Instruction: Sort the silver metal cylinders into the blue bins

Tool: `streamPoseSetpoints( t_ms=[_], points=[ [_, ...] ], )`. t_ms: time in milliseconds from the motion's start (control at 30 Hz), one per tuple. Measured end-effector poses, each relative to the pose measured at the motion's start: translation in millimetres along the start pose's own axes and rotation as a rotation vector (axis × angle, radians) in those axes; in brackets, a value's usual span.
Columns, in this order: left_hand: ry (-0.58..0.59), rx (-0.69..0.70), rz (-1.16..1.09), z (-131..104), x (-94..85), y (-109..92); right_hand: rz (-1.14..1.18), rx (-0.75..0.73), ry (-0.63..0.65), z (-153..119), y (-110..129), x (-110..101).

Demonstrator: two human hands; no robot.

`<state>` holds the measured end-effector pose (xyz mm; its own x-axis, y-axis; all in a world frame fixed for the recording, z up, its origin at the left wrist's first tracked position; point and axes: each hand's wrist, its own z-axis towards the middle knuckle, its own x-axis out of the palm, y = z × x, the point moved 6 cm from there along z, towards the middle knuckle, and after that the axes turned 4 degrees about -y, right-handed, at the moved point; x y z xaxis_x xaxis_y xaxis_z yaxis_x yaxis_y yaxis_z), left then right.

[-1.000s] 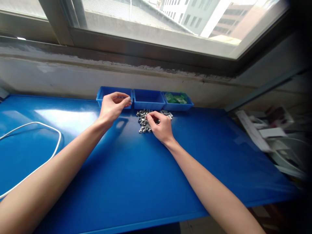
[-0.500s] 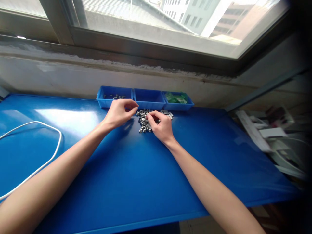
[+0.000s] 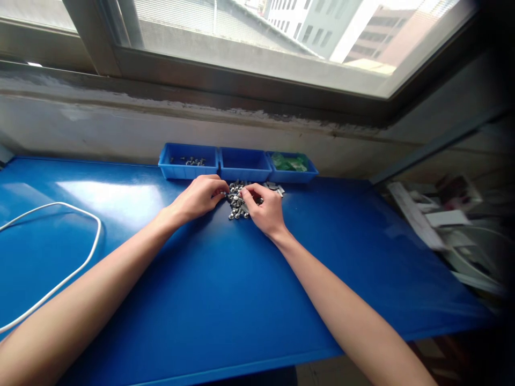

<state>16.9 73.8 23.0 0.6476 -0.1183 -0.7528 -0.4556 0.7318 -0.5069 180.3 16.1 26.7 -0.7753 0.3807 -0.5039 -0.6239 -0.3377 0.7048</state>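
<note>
A heap of small shiny metal pieces with round heads, like screws (image 3: 237,210), lies on the blue table (image 3: 225,289). My left hand (image 3: 201,197) is low at the heap's left edge, thumb and fingers pinched together; a small bright piece shows at the fingertips, too small to name. Over the heap's right side, my right hand (image 3: 265,208) holds thumb and forefinger in a pinch, and what lies between them cannot be made out. Part of the heap is hidden behind this hand.
Behind the heap stand a left blue bin (image 3: 179,171) with several small metal pieces, a middle blue bin (image 3: 245,175), and a right blue bin (image 3: 295,177) holding a green plastic bag (image 3: 289,162). A white cable (image 3: 96,236) curves at left. Flat metal pieces (image 3: 274,186) lie beyond my right hand.
My left hand has come down from in front of the left bin to the heap's left edge, and its fingers have closed. My right hand has barely moved.
</note>
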Motion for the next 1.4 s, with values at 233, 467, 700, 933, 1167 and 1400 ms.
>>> streamPoseSetpoints(
  t_ms=[233,467,700,933,1167,1400],
  points=[
    [-0.133,-0.189,-0.216,3.8,-11.6,-3.7,-0.008,0.004,0.004,-0.1,0.1,0.4],
    [-0.044,-0.403,-0.62,3.7,-10.6,-0.8,-0.002,0.0,0.006,0.2,-0.5,0.9],
    [-0.068,-0.432,-0.699,4.3,-10.7,-3.2,-0.003,-0.004,0.004,0.1,0.5,0.3],
    [-0.694,-0.572,-0.767,-4.5,-38.0,26.8,-0.003,0.009,0.008,0.1,-1.0,0.6],
    [-0.742,-0.563,-0.767,-6.3,-42.1,27.2,-0.009,0.008,0.012,0.6,-0.2,0.4],
    [-0.275,-0.301,-0.218,3.6,-25.2,3.5,-0.011,0.004,0.018,-0.6,0.1,0.6]
  ],
)
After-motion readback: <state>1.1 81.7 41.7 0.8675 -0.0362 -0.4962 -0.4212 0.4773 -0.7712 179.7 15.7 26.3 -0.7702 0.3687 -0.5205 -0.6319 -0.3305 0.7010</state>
